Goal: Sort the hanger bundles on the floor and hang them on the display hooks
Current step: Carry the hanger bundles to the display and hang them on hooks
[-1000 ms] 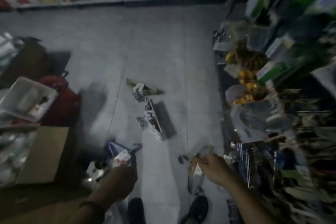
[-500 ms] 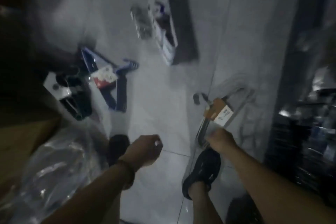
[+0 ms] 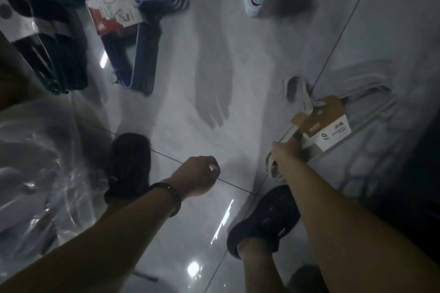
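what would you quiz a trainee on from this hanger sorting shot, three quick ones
1. True or false: the right hand grips the white hanger bundle, the one with the brown card label.
2. Which bundle lying on the floor carries a red and white label? A) the blue hanger bundle B) the white hanger bundle C) the pastel bundle
3. Fill in: the left hand, fingers curled, holds ____.

Key: 1 true; 2 A; 3 nothing
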`<state>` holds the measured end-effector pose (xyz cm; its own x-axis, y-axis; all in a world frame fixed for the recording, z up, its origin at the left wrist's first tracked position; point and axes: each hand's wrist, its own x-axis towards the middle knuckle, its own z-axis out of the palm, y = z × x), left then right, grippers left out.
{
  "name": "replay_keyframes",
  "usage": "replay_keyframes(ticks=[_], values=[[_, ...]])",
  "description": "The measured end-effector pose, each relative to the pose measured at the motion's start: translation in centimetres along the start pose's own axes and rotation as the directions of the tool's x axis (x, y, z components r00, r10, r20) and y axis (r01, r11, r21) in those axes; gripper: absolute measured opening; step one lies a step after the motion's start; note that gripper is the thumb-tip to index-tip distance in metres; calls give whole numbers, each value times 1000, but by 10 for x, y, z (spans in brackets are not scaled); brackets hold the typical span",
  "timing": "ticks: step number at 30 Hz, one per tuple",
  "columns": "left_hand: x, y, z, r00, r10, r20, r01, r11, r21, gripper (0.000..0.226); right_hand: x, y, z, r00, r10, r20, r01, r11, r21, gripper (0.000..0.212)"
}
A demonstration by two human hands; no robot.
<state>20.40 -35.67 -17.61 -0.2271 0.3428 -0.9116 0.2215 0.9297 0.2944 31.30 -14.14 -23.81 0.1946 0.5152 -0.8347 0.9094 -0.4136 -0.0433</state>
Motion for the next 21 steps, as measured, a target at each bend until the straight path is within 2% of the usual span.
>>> replay_keyframes(ticks=[2, 3, 5, 7, 8, 10, 11, 13, 16, 19, 21], values=[[-7, 10, -14, 1000, 6, -1, -6, 997, -72, 24, -3, -5, -1, 997, -69, 44, 68, 997, 24, 82], [-10, 14, -22, 1000, 3, -11, -4, 992, -130, 25, -6, -7, -2, 991, -104, 79, 101, 994, 42, 84], [-20, 21, -42, 998, -34, -46, 21, 963, -268, 25, -49, -23, -16, 973, -162, 166, 131, 975, 179, 64], [-32, 26, -64, 992, -105, -68, 61, 881, -468, 34, -124, -47, -35, 933, -205, 297, 106, 942, 317, 37], [-40, 29, -76, 988, -153, -39, 99, 794, -599, 40, -159, -54, -43, 888, -231, 398, 77, 927, 367, 30], [-56, 32, -102, 974, -202, 103, 198, 539, -818, 53, -201, -61, -54, 766, -310, 563, 78, 914, 398, 27], [-63, 28, -112, 969, -186, 163, 229, 431, -873, 59, -216, -66, -56, 722, -340, 603, 85, 908, 410, 25], [-75, 16, -131, 967, -142, 211, 242, 270, -932, 69, -242, -80, -58, 689, -350, 635, 50, 897, 440, 21], [-93, -6, -154, 980, -90, 175, 180, 51, -982, 77, -279, -108, -50, 650, -374, 662, 73, 897, 435, 34], [-110, -22, -182, 998, -7, 61, 59, -172, -983, 85, -317, -134, -43, 603, -409, 685, 293, 912, 287, 27], [-124, -31, -209, 999, 32, -25, -12, -360, -933, 88, -340, -147, -37, 585, -401, 705, 383, 903, 195, 25]])
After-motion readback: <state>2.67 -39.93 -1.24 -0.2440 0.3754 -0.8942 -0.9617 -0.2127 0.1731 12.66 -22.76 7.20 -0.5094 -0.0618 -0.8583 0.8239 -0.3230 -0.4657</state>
